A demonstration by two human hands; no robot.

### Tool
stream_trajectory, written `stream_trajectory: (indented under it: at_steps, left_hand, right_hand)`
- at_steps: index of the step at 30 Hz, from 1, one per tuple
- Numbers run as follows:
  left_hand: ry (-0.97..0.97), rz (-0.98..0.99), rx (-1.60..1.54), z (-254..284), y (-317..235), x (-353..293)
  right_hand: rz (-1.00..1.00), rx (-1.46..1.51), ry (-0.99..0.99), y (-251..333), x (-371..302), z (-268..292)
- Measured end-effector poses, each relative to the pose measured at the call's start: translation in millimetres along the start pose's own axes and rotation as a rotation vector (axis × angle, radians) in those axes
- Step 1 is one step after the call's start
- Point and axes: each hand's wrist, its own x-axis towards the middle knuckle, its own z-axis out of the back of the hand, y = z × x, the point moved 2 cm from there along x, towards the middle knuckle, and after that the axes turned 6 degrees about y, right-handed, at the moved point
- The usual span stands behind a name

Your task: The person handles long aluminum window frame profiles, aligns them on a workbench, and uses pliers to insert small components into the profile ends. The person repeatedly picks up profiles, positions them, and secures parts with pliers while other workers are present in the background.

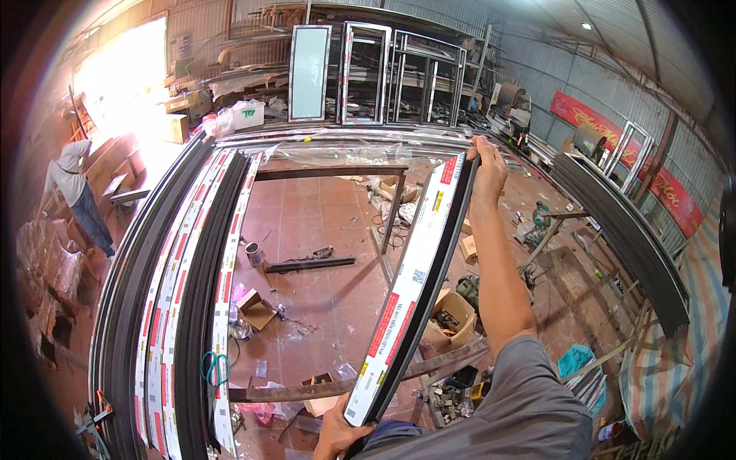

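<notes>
While you hold the long piece up at both ends, note the surroundings from the left. A co-worker [73,184] in a grey top bends near the bright opening. Next, a bank of long black profiles [126,307], bare dark lengths alternating with film-faced strips [227,284]; teal-handled scissors [215,369] lie across the near part.

Your left hand [337,433] is closed around the near, lower end of the film-faced profile [408,284], close to your body. The piece slants up and away to the right, clear of the bank, above the tiled floor [307,222] — white film with red panels on its broad face, dark edge to the right. Your right hand [488,172] grips the far, upper end, thumb near the tip.

Handling, by judgement: stiff along its length, moderate in weight, awkward mainly for its reach. Film probably slick, and the face beneath likely scratches easily. Best hold — both ends, fingers wrapped round the dark edges, palms off any sharp cut corner.

Farther right, an open carton [458,310] sits on the floor; beyond, more dark profiles [625,238] lie stacked.
</notes>
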Motion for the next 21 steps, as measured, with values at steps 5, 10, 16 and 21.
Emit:
stream_trajectory:
  at_steps: [5, 10, 16, 21]
  left_hand:
    - [-0.023, 0.0, 0.107, -4, 5, -2]
    - [-0.073, 0.018, 0.231, -5, 8, -7]
    - [-0.189, 0.009, 0.339, -15, -16, -9]
    - [-0.249, 0.014, 0.422, -19, -5, -11]
  right_hand:
    - [0.048, -0.025, 0.012, -7, -3, 6]
    - [0.135, -0.141, -0.018, -26, -27, 16]
    - [0.279, -1.214, 0.104, -12, -100, 17]
    - [0.231, -1.641, 0.352, -6, -94, 25]
